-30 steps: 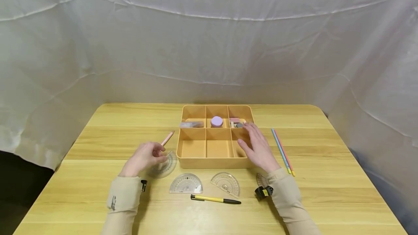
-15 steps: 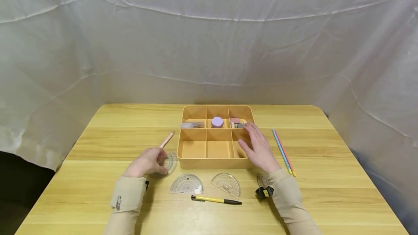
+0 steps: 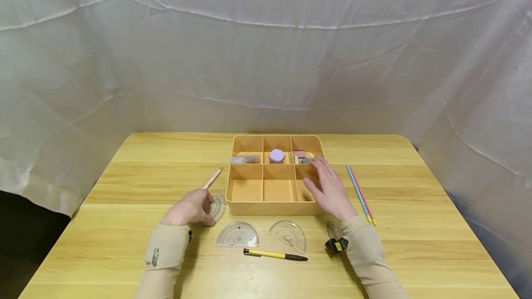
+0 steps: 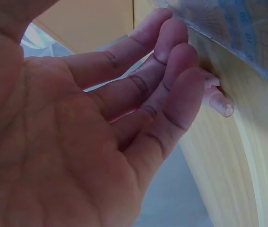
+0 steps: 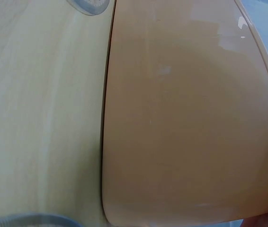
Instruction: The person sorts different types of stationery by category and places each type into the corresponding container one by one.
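Observation:
My left hand (image 3: 189, 207) is at a clear protractor (image 3: 218, 207) left of the orange tray (image 3: 272, 207), thumb and bent fingers at its edges, covering part of it. Seen from the left wrist, the curved fingers (image 4: 180, 56) meet the edge of the protractor (image 4: 238, 28). The right hand (image 3: 329, 188) rests on the tray's right side with fingers extended and spread. In the right wrist view the tray's outer wall (image 5: 186, 113) fills much of the picture.
Two more protractors (image 3: 237, 235) (image 3: 287, 235) and a yellow-black pen (image 3: 274, 254) lie before the tray. Another protractor (image 3: 334, 230) is partly under the right wrist. A pink pencil (image 3: 213, 177) lies left, two pencils (image 3: 358, 193) right. A purple round item (image 3: 276, 156) sits inside the tray.
The left hand has moved a little right and down onto the protractor, and its thumb and fingers have closed about it. The right hand has stayed on the tray.

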The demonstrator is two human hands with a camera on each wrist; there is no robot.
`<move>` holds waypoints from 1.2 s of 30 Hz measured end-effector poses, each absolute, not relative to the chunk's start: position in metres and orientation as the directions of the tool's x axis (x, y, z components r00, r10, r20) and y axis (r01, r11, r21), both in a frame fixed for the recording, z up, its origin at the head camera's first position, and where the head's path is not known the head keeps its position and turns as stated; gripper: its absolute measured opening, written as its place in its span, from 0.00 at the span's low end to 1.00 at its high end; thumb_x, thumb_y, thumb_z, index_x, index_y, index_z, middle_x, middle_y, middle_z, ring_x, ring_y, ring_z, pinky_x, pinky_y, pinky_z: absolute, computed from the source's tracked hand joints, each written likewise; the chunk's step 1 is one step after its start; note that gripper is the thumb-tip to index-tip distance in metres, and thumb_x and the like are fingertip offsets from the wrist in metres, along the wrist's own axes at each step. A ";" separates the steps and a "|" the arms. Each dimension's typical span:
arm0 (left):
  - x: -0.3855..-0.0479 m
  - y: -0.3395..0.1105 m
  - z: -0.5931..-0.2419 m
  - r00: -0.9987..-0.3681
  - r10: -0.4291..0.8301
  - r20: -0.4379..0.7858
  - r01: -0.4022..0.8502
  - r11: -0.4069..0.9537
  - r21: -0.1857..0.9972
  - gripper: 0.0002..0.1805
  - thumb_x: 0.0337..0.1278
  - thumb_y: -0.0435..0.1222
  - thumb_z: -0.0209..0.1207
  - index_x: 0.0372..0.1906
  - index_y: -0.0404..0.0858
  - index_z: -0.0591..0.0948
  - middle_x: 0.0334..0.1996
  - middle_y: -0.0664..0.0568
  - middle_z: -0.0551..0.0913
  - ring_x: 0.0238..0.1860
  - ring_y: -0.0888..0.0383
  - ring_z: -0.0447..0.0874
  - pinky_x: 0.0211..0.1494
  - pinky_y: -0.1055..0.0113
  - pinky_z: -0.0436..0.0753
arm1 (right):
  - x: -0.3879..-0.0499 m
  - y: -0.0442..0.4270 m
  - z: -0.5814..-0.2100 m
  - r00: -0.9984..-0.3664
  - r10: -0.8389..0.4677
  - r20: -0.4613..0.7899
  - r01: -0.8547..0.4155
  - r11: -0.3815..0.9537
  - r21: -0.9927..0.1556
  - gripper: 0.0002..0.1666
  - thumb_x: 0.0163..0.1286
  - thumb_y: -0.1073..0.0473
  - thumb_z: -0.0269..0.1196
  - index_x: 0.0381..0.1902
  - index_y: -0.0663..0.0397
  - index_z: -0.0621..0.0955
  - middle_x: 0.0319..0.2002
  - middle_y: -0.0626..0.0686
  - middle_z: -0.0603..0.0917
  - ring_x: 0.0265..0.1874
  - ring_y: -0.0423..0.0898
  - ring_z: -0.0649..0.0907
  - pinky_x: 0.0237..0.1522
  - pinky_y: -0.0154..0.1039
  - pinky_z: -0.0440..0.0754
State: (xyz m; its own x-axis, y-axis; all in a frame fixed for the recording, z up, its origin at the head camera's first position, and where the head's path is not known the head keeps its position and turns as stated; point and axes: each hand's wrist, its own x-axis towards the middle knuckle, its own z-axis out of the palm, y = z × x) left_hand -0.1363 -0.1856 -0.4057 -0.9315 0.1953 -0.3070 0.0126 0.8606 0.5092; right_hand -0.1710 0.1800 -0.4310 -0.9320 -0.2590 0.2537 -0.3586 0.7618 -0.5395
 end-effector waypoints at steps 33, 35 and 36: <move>-0.138 -0.182 -0.414 -0.943 0.184 -0.277 0.040 0.889 0.455 0.30 0.29 0.36 0.81 0.43 0.32 0.82 0.38 0.48 0.84 0.41 0.54 0.80 0.55 0.50 0.83 | -0.171 0.180 -0.431 -0.933 -0.258 0.253 -0.357 0.763 -0.539 0.37 0.77 0.49 0.55 0.75 0.65 0.63 0.78 0.65 0.60 0.79 0.62 0.55 0.79 0.64 0.52; -0.138 -0.182 -0.415 -0.944 0.185 -0.273 0.043 0.890 0.454 0.29 0.29 0.36 0.82 0.43 0.32 0.82 0.39 0.48 0.84 0.41 0.53 0.80 0.56 0.50 0.83 | -0.171 0.180 -0.431 -0.932 -0.258 0.254 -0.358 0.763 -0.539 0.37 0.77 0.49 0.55 0.75 0.65 0.63 0.78 0.66 0.60 0.79 0.62 0.56 0.79 0.64 0.52; -0.138 -0.183 -0.415 -0.945 0.185 -0.270 0.045 0.890 0.454 0.29 0.29 0.36 0.82 0.43 0.32 0.82 0.39 0.48 0.85 0.41 0.53 0.80 0.56 0.50 0.83 | -0.171 0.180 -0.431 -0.932 -0.258 0.255 -0.359 0.762 -0.539 0.37 0.77 0.49 0.55 0.75 0.66 0.63 0.78 0.66 0.61 0.79 0.62 0.56 0.79 0.64 0.53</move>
State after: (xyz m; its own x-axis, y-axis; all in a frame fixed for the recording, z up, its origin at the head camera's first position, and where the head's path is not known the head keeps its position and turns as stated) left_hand -0.1382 -0.1825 -0.4152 -0.9449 0.1852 -0.2698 0.0449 0.8899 0.4539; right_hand -0.1710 0.1800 -0.4309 -0.9318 -0.2581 0.2553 -0.3587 0.7620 -0.5391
